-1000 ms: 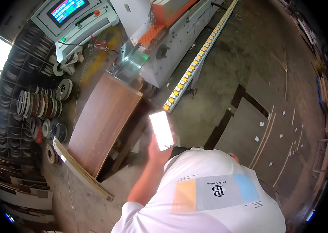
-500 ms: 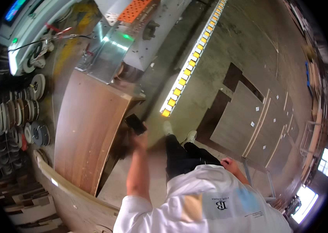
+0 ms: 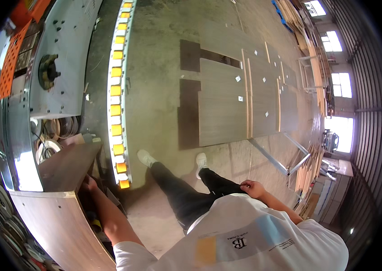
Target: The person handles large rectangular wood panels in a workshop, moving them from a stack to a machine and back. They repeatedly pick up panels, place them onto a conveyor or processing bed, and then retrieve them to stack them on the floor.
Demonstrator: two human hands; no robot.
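Observation:
My left hand (image 3: 90, 184) reaches in at the edge of a brown wood-grain panel (image 3: 71, 165). Its fingers are mostly hidden there, and whatever they hold does not show. A second, lighter wood-grain panel (image 3: 53, 221) lies just nearer, beside my left forearm. At my right hip, my right hand (image 3: 253, 189) is held against the dark trousers (image 3: 220, 185) with its fingers curled together. Anything inside those fingers is too small to make out. The dark phone seen earlier is out of sight.
A grey machine (image 3: 62, 58) with an orange perforated plate (image 3: 14, 61) stands at the far left. A conveyor rail with yellow rollers (image 3: 116, 110) runs ahead. Grey-brown boards (image 3: 222, 113) lie to the right, near a metal frame (image 3: 272, 158). Rolls of banding (image 3: 48, 149) sit under the machine.
My view has swung right, so the machine and rail sit further left. My left hand, which held a dark phone, has moved in behind the panel edge. My right hand stays by my hip.

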